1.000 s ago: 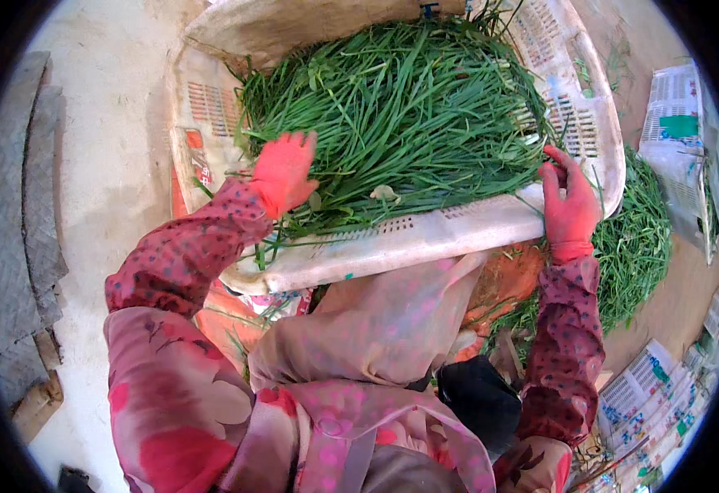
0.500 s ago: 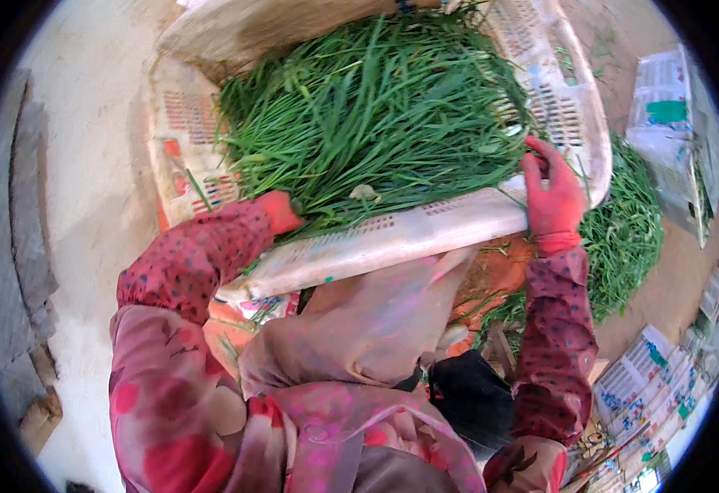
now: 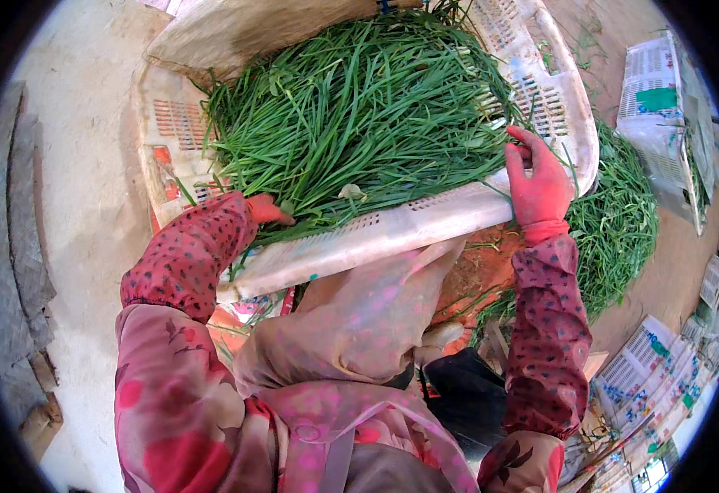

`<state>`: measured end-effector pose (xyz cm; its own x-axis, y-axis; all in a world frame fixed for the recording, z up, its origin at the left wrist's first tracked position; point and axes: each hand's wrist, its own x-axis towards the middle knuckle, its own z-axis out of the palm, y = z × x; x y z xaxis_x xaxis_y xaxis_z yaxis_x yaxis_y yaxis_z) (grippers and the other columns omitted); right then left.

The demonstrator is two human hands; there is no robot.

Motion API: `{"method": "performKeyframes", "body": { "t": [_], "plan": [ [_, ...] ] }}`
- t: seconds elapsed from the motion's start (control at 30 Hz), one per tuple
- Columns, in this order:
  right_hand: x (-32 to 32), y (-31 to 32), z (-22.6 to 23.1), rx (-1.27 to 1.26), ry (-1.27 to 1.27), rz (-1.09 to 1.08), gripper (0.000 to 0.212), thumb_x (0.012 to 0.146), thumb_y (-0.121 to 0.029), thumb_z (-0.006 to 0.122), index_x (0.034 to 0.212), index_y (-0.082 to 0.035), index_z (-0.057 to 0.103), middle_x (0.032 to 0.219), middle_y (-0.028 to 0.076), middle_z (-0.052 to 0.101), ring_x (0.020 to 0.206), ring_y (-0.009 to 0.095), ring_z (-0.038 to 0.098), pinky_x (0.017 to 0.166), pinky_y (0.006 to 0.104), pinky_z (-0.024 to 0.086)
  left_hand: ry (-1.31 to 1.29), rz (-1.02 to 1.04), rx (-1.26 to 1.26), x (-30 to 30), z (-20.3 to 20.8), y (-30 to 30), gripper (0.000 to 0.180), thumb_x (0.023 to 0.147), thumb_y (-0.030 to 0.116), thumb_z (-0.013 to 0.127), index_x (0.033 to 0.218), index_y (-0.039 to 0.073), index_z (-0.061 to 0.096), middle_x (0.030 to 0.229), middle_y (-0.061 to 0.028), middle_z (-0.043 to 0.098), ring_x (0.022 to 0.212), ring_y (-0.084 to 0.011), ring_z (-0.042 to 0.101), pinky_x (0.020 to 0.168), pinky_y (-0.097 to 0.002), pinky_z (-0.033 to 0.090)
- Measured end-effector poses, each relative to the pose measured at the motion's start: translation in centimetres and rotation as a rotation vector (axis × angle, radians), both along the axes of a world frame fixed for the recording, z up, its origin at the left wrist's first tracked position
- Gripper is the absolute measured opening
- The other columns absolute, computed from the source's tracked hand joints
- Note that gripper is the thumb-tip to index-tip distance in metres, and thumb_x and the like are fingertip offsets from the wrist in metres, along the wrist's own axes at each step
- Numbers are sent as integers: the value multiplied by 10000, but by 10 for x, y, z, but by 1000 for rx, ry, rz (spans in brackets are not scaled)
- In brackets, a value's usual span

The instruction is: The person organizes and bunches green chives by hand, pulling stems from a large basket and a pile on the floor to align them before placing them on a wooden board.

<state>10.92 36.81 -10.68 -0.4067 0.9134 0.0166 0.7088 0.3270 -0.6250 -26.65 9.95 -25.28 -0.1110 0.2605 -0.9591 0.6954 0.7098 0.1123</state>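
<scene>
A pale plastic crate (image 3: 409, 223) with slotted walls is full of long, thin green leaves (image 3: 359, 123) that look like chives, lying in a loose mass. My left hand (image 3: 267, 210), in a coral-red glove, is at the near left corner, low against the leaves. One digit of it stretches to the right, while the others are hidden. At the near right corner my right hand (image 3: 538, 179), gloved the same way, hovers by the crate's inner edge beside the leaf ends. Its fingers are bent, with a gap between thumb and forefinger and nothing visible held there.
More cut greens (image 3: 618, 230) lie heaped on the floor to the right of the crate. Other white slotted crates (image 3: 651, 99) stand at far right, and a stack of crates (image 3: 647, 378) is at lower right. Grey slabs (image 3: 31, 214) lie along the left. A black bag-like item (image 3: 466, 394) is near my legs.
The whole scene has shifted slightly left in view. My left hand has loosened from a more closed shape, with one digit now stretched out. My right hand keeps about the same place by the crate corner.
</scene>
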Motion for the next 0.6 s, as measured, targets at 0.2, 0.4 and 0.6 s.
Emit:
{"method": "performKeyframes", "body": {
  "t": [0.2,0.4,0.6],
  "plan": [
    [8,1,-3,-23,-1,-16,283,837,-248,637,1104,-156,639,870,66,695,795,204,671,714,329,502,-147,209,85,11,6,6,674,631,498,745,1100,23,653,1081,-167,645,974,-255,608,866,-369,448],
    [2,0,-2,-24,-36,14,276,848,-260,627,1103,-154,640,874,78,695,795,211,672,723,338,503,-12,14,-44,9,-6,2,650,628,586,696,892,-8,696,797,-124,650,725,-233,594,675,-372,460],
    [6,-1,3,11,-36,-1,262,848,-250,624,1090,-153,645,854,71,693,779,208,672,710,339,504,72,-104,-8,9,-29,-4,712,594,581,715,1000,-3,684,981,-185,662,869,-300,609,807,-389,459]
  ]
}}
